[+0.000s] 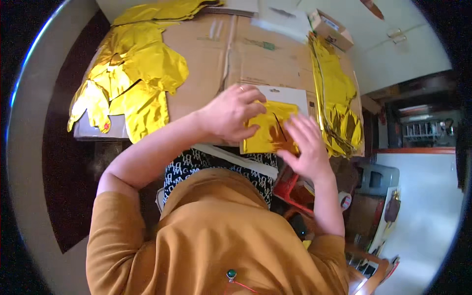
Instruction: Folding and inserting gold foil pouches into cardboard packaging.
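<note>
A folded piece of shiny gold foil [268,132], probably a flat foil balloon, lies at the table's near edge. A dark line crosses its middle. Under it, a white card [293,95] with a hanging slot shows along the far side. My left hand [235,112] is over the foil's left side, its fingers bent and thumb apart, with nothing seen between them. On the right side, my right hand [309,147] has its fingers stretched out over the foil's edge, slightly blurred; whether they press on it I cannot tell.
Large gold foil sheets [147,64] spread over the table's left side. More long gold foil pieces [337,93] are stacked at the right. Flattened cardboard [199,54] covers the tabletop. A small cardboard box [332,32] stands far right. A red crate [295,191] is below the table edge.
</note>
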Available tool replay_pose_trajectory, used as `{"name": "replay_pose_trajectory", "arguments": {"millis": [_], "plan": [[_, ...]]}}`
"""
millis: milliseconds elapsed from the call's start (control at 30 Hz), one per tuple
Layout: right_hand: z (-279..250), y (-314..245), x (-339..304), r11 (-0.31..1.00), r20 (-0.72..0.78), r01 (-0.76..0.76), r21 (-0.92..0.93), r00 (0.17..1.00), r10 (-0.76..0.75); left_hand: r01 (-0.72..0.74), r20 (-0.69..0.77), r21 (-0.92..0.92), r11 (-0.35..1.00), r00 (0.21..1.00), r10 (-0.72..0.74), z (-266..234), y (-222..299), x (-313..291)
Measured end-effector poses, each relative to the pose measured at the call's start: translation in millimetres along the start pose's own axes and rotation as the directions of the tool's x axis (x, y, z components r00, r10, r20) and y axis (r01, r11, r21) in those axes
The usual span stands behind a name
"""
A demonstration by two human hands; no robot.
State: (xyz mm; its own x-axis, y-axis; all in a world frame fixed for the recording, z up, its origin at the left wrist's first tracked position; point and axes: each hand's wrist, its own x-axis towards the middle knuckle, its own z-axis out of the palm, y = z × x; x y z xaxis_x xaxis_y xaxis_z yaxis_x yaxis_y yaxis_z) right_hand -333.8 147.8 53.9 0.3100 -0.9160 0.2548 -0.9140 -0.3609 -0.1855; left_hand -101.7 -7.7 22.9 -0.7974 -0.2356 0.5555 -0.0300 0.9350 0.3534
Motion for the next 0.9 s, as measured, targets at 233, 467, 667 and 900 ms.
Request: {"name": "replay_pose_trajectory", "arguments": {"millis": [233, 467, 667, 900], "plan": [[27, -2, -15, 0.995, 0.047, 0.076, -0.057, 0.996, -0.074, 0.043, 0.012, -0.064, 0.997, 0.999, -0.042, 21, -12, -8], [23, 13, -6, 0.993, -0.052, 0.038, 0.108, 0.998, -0.032, 0.110, 0.083, -0.228, 0.967, 0.992, -0.093, 23, -30, -5], [12, 28, 8, 0.930, -0.040, -0.278, 0.239, 0.955, 0.295, 0.493, 0.331, -0.481, 0.725, 0.868, -0.371, 6, -30, 5], [-19, 38, 58, 0.890, 0.013, -0.401, 0.218, 0.913, 0.408, 0.552, 0.364, -0.787, 0.274, 0.775, -0.516, 24, -54, 10]]}}
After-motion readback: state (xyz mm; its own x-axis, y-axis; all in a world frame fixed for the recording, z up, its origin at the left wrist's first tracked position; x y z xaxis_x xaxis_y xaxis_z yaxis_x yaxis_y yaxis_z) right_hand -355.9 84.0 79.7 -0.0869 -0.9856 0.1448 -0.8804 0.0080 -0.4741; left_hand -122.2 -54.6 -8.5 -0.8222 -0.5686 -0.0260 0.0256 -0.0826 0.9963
